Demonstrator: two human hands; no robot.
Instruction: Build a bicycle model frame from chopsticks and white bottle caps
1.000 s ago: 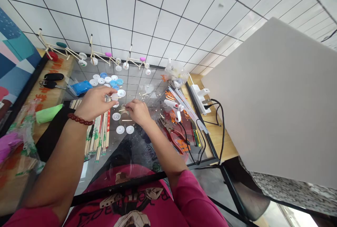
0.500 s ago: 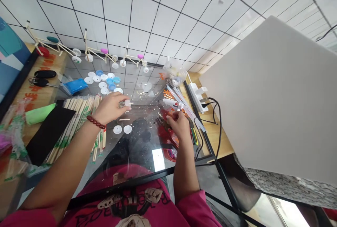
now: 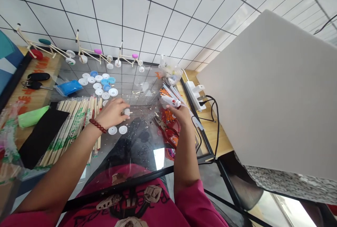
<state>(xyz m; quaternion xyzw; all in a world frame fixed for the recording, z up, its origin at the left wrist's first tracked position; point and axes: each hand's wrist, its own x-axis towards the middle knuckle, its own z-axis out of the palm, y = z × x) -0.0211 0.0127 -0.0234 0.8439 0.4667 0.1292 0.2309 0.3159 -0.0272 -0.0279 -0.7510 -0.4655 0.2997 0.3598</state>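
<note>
My left hand (image 3: 113, 112), with a beaded bracelet at the wrist, pinches a small white bottle cap (image 3: 127, 112) between thumb and fingers, just above the glass tabletop. A short stick end pokes out beside it. Two white caps (image 3: 123, 129) lie below it on the glass. At the right, my right hand (image 3: 182, 114) is closed around the rear of a white glue gun (image 3: 170, 100); its fingers are partly hidden. Red-handled pliers (image 3: 165, 130) lie below that hand.
White and blue caps (image 3: 98, 86) lie beyond my left hand, near bundled wrapped chopsticks (image 3: 68, 125). Little stick-built tricycles (image 3: 101, 57) stand along the tiled wall. A power strip (image 3: 195, 95) with black cables sits at right, beside a large white panel (image 3: 268, 97).
My left hand has come down a little towards me with the cap. My right hand has moved up and closed on the glue gun. The view has shifted slightly.
</note>
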